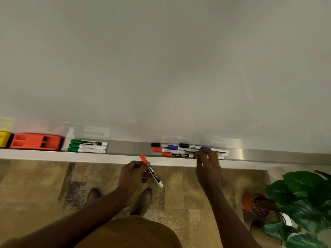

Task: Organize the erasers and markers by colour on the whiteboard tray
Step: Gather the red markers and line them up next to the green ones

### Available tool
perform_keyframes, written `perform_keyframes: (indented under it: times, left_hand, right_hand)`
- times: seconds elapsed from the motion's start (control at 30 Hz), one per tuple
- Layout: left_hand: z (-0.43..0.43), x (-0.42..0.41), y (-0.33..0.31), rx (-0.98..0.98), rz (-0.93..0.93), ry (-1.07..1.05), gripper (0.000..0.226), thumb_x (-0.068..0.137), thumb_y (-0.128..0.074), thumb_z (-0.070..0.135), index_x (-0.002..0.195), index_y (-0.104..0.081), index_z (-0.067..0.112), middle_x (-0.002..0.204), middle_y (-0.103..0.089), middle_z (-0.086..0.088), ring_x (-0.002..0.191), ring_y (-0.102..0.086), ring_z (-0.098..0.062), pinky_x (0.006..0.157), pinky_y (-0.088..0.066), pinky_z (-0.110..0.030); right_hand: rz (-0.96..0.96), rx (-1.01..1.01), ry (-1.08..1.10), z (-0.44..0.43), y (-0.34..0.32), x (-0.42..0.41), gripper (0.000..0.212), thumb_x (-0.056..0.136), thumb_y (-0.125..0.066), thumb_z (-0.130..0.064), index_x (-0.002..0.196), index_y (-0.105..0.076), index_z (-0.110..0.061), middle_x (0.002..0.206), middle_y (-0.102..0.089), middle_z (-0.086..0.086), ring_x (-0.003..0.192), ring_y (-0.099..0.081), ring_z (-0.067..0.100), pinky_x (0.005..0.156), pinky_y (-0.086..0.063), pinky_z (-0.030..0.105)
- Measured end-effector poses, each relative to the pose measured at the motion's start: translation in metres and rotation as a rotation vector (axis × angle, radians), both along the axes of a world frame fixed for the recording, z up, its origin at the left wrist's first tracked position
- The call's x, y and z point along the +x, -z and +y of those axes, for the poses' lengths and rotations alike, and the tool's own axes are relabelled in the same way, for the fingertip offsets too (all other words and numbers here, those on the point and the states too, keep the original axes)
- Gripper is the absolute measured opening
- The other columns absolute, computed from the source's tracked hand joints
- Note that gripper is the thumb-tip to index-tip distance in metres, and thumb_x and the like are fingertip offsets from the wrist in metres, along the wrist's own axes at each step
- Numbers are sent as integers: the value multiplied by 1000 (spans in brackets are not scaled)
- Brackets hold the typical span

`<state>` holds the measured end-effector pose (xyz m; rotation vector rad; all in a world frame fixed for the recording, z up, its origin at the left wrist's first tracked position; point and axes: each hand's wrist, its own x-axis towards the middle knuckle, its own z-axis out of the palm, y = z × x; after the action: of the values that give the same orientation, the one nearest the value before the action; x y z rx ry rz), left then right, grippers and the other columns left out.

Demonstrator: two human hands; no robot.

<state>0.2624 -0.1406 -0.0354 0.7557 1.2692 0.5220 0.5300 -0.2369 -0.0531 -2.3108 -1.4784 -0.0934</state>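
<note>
My left hand [133,173] holds a red-capped marker [151,171] below the metal tray [129,147], cap pointing up toward the tray. My right hand [207,162] reaches into a mixed pile of markers, fingertips on them; whether it grips one I cannot tell. The pile holds two red markers [176,155], black-capped markers [184,145] and blue-capped markers [172,147]. Three green markers [87,146] lie side by side further left. A red eraser [35,141] and a yellow eraser [4,139] sit at the tray's left end.
The whiteboard [161,59] rises behind the tray. A potted plant [302,199] in an orange pot stands on the floor at the right. My shoes show on the patterned floor below the tray.
</note>
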Motion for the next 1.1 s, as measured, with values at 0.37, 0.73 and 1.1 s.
perform_keyframes:
  times: [0.37,0.73,1.1]
  left_hand:
    - [0,-8,3,-34,-30,-20,19,100,-72,16,103,-76,-3,96,-83,-20,79,-80,-28,67,-63,-34]
    - [9,-20,1,-64,-8,-120,21,99,-74,20,104,-74,-1,95,-83,-17,78,-81,-26,61,-62,-28]
    - [-2,-59,10,-110,55,-255,26,100,-73,19,109,-73,-5,94,-82,-21,95,-79,-43,88,-65,-56]
  right_hand:
    - [-27,-202,-122,27,12,-37,34,77,-89,-14,106,-71,-13,110,-67,8,102,-64,27,64,-57,34]
    - [-49,-155,-283,32,11,-32,33,80,-85,-6,109,-72,-14,107,-64,4,100,-58,22,59,-51,29]
    - [13,-46,-444,78,11,-111,23,84,-82,-13,106,-75,-12,104,-67,5,99,-63,23,58,-54,30]
